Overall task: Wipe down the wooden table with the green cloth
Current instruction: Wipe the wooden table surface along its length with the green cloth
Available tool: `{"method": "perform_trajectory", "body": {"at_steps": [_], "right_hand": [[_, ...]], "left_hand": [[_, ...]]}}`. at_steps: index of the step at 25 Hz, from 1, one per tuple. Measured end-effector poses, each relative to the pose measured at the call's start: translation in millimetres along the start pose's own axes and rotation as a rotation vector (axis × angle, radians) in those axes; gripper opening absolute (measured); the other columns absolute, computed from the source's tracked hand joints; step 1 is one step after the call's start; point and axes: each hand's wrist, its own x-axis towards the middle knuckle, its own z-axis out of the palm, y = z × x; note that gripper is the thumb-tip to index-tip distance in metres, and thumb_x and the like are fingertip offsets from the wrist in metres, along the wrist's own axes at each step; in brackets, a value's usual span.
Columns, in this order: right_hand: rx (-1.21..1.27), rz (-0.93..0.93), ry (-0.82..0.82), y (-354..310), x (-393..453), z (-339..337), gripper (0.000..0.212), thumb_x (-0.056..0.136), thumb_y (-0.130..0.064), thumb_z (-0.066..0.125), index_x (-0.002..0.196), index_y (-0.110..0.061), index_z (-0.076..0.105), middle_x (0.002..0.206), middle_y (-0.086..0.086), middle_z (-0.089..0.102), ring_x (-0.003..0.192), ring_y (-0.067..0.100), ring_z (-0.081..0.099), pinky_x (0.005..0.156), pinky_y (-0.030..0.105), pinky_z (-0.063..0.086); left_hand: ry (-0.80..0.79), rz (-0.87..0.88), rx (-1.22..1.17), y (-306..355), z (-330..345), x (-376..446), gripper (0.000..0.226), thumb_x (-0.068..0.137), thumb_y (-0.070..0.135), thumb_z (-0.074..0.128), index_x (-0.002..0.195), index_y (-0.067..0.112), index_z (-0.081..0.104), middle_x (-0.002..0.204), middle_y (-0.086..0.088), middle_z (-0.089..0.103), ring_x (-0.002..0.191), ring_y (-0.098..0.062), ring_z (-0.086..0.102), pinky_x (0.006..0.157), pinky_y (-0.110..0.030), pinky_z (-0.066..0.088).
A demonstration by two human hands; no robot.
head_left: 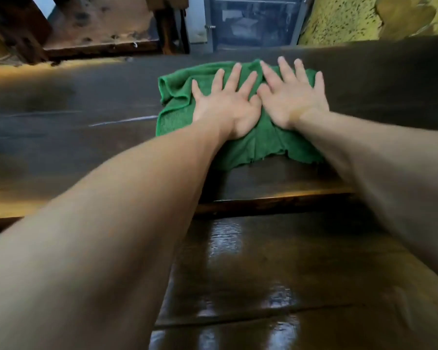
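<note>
A crumpled green cloth (258, 145) lies on the dark wooden table (86, 137), near the table's far edge. My left hand (228, 102) presses flat on the cloth with its fingers spread and straight. Right beside it, my right hand (291, 94) also presses flat on the cloth, fingers spread. The two hands touch at the thumbs. Both arms reach far forward across the table. Part of the cloth is hidden under my palms.
A second dark, glossy wooden surface (263, 274) sits below the table's near edge. Beyond the far edge stand a wooden bench or crate (99, 24), a dark glass-fronted cabinet (256, 21) and a yellow speckled wall (344, 18).
</note>
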Motion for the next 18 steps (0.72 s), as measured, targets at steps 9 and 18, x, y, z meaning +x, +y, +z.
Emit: {"method": "perform_trajectory", "body": {"at_steps": [9, 18], "right_hand": [[0.222, -0.254, 0.12, 33.8, 93.3, 14.0, 0.065, 0.093, -0.054, 0.025, 0.152, -0.028, 0.036, 0.162, 0.006, 0.029, 0.149, 0.026, 0.024, 0.121, 0.056, 0.011], [-0.076, -0.034, 0.111, 22.4, 104.8, 2.2, 0.057, 0.101, -0.047, 0.017, 0.157, -0.039, 0.015, 0.168, -0.001, 0.006, 0.153, 0.027, 0.006, 0.12, 0.058, 0.006]], "left_hand": [[0.062, 0.314, -0.326, -21.9, 3.9, 80.2, 0.05, 0.105, 0.045, 0.029, 0.152, 0.027, 0.035, 0.159, 0.001, 0.037, 0.147, -0.014, 0.03, 0.121, -0.055, 0.016], [0.06, 0.009, 0.029, -2.7, -9.6, 92.9, 0.063, 0.098, 0.062, 0.013, 0.158, 0.043, 0.006, 0.169, 0.007, -0.002, 0.154, -0.025, 0.0, 0.116, -0.069, -0.001]]}}
